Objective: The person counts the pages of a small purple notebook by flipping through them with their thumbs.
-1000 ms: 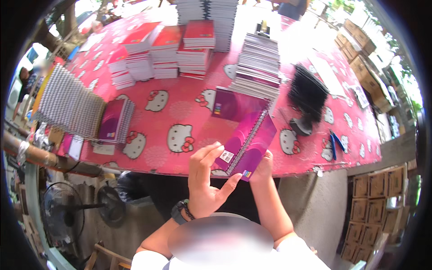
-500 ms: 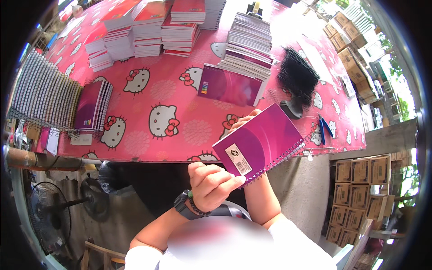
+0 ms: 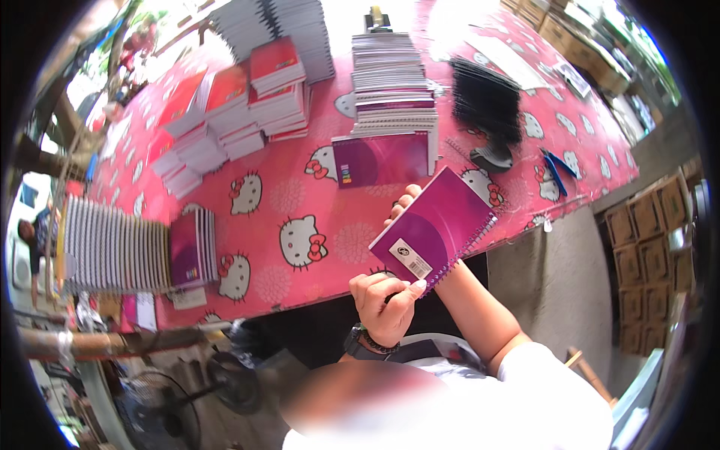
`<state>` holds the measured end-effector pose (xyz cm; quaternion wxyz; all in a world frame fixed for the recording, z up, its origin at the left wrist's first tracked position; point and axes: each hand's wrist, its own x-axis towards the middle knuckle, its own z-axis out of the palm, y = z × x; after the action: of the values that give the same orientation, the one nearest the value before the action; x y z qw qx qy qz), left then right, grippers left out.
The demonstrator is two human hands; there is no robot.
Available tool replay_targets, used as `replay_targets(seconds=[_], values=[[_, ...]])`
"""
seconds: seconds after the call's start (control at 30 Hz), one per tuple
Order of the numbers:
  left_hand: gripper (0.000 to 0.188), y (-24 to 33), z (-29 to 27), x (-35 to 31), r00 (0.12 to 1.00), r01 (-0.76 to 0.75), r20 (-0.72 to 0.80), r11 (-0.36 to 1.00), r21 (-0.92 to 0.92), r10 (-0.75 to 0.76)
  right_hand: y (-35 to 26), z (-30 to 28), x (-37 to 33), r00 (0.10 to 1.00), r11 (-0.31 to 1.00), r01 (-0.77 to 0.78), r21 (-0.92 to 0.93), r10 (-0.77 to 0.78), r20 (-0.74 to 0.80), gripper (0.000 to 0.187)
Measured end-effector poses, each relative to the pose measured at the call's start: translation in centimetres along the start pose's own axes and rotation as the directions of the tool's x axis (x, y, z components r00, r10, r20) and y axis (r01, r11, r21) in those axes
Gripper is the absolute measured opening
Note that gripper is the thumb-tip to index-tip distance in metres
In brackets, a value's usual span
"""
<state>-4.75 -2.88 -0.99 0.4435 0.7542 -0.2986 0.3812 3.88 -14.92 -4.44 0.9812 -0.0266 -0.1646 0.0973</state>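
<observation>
Notebook (image 3: pixel 435 229), purple and spiral-bound, sits between both hands above the near table edge. Left hand (image 3: pixel 384 300) curls its fingers shut around the lower corner, thumb pressed on the cover beside a white label; right hand (image 3: pixel 403 204) grips the far edge from behind, only fingertips showing. It looks light and fairly stiff, slick-covered, best held by the plain edges. Beyond the fingertips another purple notebook (image 3: pixel 381 159) lies on the pink tablecloth (image 3: pixel 292 202).

head-worn fisheye looks steeply down, close over the table (image 3: pixel 300 217).
</observation>
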Motion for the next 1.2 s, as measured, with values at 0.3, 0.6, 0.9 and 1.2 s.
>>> replay_targets(seconds=[0.3,0.6,0.9,1.2], values=[[0.024,-0.2,0.5,-0.5,1.000,-0.013,-0.014,1.000,0.002,0.013,-0.3,-2.5,-0.3,0.999,0.995,-0.049,0.087,0.047,0.026,0.015],[0.023,-0.2,0.3,-0.4,1.000,-0.021,-0.014,1.000,0.008,0.021,-0.2,-3.4,0.1,0.989,0.982,-0.083,0.172,0.060,0.133,0.014],[0.025,0.0,0.6,-0.5,0.999,-0.007,-0.040,1.000,0.006,0.007,-0.2,-3.9,-0.1,0.997,0.984,-0.043,0.172,0.030,0.078,0.019],[0.024,-0.7,-0.8,0.6,0.668,0.638,0.039,0.545,-0.544,-0.743,-1.8,4.3,-1.3,0.970,0.978,-0.115,-0.176,0.072,-0.233,0.038]])
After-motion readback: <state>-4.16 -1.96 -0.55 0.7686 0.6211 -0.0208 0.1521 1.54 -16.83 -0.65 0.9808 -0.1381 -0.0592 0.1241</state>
